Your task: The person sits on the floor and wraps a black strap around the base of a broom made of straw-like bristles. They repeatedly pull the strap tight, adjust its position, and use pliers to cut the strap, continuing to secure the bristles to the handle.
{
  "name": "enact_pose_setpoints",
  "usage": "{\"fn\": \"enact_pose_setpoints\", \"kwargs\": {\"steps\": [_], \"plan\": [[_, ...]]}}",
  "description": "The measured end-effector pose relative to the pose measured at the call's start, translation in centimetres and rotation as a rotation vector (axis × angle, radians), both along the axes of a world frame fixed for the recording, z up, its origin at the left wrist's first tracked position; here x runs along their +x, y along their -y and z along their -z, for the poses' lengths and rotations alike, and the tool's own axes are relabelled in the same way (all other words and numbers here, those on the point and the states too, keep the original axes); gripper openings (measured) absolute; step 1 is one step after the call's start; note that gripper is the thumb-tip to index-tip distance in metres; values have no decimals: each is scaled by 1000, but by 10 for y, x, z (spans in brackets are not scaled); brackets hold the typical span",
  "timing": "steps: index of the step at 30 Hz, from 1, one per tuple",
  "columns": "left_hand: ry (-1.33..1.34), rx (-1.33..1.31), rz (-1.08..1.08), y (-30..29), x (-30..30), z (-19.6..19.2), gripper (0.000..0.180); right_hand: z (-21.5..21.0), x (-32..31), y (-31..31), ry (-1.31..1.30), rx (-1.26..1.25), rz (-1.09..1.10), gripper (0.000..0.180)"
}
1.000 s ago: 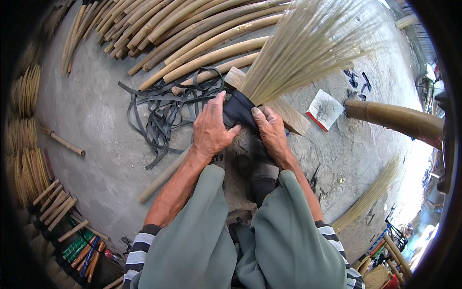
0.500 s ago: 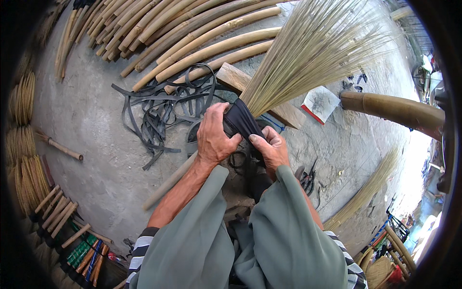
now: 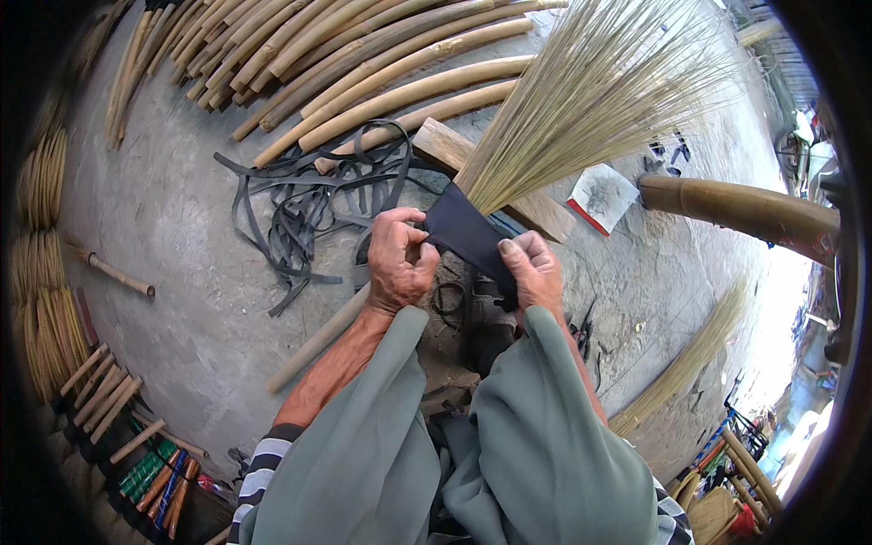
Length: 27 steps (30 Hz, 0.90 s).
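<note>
A broom head of pale dry grass (image 3: pixel 581 109) fans out toward the upper right, its narrow base wrapped in a smooth black strip (image 3: pixel 465 234). Whether the strip is cloth or rubber, I cannot tell. My left hand (image 3: pixel 400 263) is closed in a pinch on its left edge. Thumb over fingers, my right hand (image 3: pixel 536 272) grips the strip's other end, and the strip stretches flat between both hands. A wooden stick (image 3: pixel 318 341) runs to the lower left from beneath my left wrist; its joint with the grass is hidden.
Black rubber strips (image 3: pixel 313 213) lie tangled on the concrete floor. A wooden block (image 3: pixel 445 145) sits behind the broom base. Many bamboo poles (image 3: pixel 400 64) fill the back. On the right are a thick bamboo post (image 3: pixel 727 200), a red-edged white box (image 3: pixel 602 198) and a grass bundle (image 3: pixel 686 363).
My hands have moved apart, and the black strip, bunched and folded before, now spreads wide and flat. My right hand has shifted slightly right, my left slightly down.
</note>
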<state>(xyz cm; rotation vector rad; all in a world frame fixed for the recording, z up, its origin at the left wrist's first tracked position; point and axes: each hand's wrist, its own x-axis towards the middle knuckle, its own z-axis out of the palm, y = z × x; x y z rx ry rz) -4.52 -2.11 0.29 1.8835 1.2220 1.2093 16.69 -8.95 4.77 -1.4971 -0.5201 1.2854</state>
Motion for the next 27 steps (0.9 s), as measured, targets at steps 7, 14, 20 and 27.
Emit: {"fn": "enact_pose_setpoints", "kwargs": {"steps": [7,14,20,27], "plan": [[-19,-3,58,-5,-1,-3,25,27,27,-1,198,-63,-118,27],[-270,-206,73,-18,11,-18,69,36,13,-18,271,-64,-255,28],[-58,-892,292,-52,-3,-26,72,15,-5,-39,114,-64,-250,27],[-381,-261,9,-18,20,-14,80,6,-21,-47,-83,-21,-134,29]]}}
